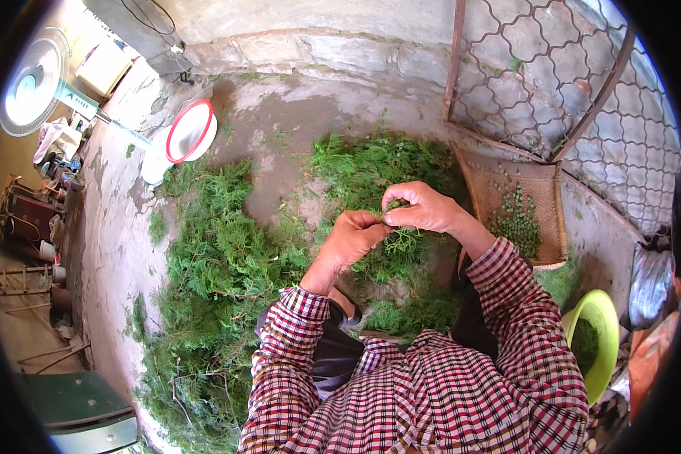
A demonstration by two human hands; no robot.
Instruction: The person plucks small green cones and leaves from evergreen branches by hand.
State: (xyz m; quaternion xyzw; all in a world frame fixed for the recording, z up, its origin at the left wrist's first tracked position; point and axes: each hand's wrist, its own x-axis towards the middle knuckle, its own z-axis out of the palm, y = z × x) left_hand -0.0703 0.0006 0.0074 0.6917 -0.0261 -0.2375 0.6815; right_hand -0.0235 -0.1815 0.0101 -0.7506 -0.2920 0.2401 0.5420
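Observation:
My left hand [353,238] and my right hand [423,209] meet in front of me, fingertips nearly touching. Between them is a small green conifer sprig [394,205], pinched by the thumb and forefinger of each hand; the fingers hide much of it. Below the hands lies a heap of cut conifer foliage [386,164] on the ground. To the right of my right hand, a shallow woven basket [482,181] holds many small green cones [516,224], gathered mostly toward its near side.
A larger pile of conifer branches [221,244] spreads along my left. Beyond it stand a red-rimmed white basin [213,127] and a pedestal fan [79,101]. A wire-mesh panel [516,74] leans behind the basket. By my right elbow is a yellow-green tub [608,340] with greenery inside.

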